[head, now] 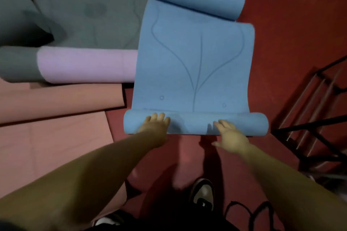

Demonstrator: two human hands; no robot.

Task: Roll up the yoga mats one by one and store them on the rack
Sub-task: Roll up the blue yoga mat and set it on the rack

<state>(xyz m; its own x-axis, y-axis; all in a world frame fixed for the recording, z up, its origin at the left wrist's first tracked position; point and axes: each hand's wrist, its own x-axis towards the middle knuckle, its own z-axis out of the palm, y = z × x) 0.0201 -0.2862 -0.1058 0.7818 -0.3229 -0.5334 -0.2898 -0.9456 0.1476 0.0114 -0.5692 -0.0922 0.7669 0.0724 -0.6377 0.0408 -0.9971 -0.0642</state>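
Blue yoga mat [193, 65], lying on red floor [291, 24], near end wound into a short roll [195, 124] just ahead of both hands; far end loosely rippled in folds toward top of view. Left hand [155, 124], flat on top of the roll toward its left part, fingers straight and spread, pressing down. Right hand [230, 135], at the roll's near edge toward its right part, fingers extended and touching the mat, thumb out to the side; nothing gripped. Lilac rolled mat [86, 65], lying crosswise just left of the blue mat. Grey-green mats [84, 9], spread beyond it, upper left. Salmon-pink mats [52, 129], lower left, one partly curled. Dark metal rack [315, 114], right of the roll, apart from it. Shoes [203, 193], at bottom centre.
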